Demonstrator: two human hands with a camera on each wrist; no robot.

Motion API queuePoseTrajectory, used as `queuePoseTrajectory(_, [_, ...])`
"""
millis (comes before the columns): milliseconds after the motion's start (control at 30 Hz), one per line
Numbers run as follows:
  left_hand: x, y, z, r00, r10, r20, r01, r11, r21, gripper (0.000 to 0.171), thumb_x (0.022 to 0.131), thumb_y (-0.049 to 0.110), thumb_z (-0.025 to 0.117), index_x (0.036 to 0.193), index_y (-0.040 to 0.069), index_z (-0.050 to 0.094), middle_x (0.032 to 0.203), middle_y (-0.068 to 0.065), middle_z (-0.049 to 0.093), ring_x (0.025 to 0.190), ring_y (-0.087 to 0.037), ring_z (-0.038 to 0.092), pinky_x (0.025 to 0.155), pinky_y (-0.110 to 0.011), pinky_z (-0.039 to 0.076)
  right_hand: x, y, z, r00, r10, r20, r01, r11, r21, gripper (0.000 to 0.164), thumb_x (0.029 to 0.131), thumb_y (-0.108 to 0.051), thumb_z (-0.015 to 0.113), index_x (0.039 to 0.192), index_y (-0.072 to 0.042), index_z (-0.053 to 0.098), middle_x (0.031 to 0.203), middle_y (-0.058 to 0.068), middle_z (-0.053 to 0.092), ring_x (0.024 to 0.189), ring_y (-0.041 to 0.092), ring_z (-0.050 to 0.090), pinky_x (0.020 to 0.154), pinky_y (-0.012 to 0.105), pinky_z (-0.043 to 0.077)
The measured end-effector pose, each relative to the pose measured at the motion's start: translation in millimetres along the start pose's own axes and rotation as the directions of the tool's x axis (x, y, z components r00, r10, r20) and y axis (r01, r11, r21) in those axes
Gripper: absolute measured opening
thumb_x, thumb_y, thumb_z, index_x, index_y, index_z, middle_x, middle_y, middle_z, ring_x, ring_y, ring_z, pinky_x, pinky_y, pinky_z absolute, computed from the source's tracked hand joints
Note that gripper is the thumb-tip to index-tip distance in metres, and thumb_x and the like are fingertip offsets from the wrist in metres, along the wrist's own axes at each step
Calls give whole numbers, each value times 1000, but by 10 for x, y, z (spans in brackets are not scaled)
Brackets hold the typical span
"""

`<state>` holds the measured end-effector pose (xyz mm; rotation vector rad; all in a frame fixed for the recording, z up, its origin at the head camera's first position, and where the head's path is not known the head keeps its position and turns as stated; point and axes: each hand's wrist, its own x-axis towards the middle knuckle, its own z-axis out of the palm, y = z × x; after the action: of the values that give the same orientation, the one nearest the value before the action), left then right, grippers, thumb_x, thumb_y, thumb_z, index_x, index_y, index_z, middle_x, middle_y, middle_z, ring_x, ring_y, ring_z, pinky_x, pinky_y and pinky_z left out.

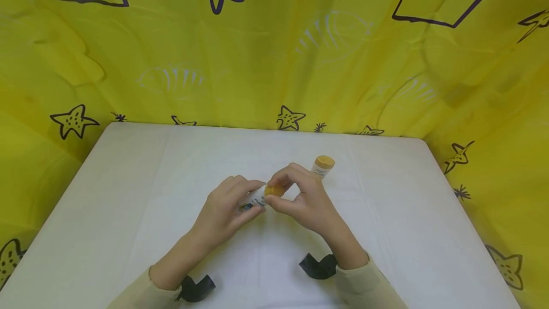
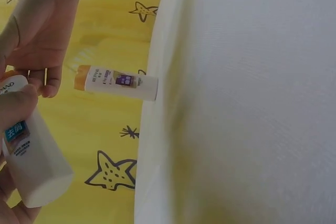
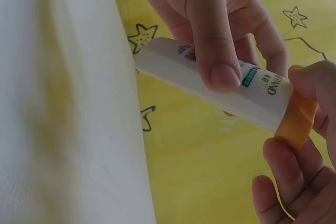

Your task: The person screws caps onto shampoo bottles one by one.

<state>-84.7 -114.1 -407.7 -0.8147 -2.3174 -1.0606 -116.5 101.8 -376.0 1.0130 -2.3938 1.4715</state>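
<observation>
My left hand (image 1: 225, 204) grips the white body of a small bottle (image 3: 173, 77), its thumb laid along the printed label. At the orange cap (image 3: 298, 120) of that same bottle, my right hand (image 1: 302, 199) pinches with thumb and fingers. The bottle is held tilted above the table, cap end toward the right hand. Behind the right hand, a second white bottle (image 2: 123, 83) with an orange cap (image 1: 324, 161) stands upright on the table; the hand covers its lower part in the head view.
A white-covered table (image 1: 171, 156) lies under both hands. Past its back edge hangs a yellow curtain (image 1: 257, 61) printed with stars and fish. Black curved pieces (image 1: 318, 266) sit at both wrists, by the light sleeves (image 1: 364, 283).
</observation>
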Motion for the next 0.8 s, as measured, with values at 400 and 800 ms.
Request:
queuePoseTrajectory(400, [-2, -40, 4, 999, 30, -44, -29, 999, 14, 43, 75, 13, 87, 114, 16, 69, 91, 6, 63, 80, -13, 54, 65, -26, 49, 10, -5, -7, 1000, -5, 5, 5, 999, -32, 20, 82, -20, 82, 96, -19, 68, 89, -11, 65, 82, 6, 60, 75, 29, 54])
queuePoseTrajectory(800, [-10, -40, 36, 990, 123, -66, -113, 984, 139, 42, 74, 14, 87, 112, 14, 69, 85, 3, 59, 72, -13, 51, 60, -24, 46, -2, -41, 38, 995, 97, 0, -97, 995, -15, 14, 86, -21, 78, 93, -18, 67, 87, -9, 67, 78, 9, 61, 72, 30, 55])
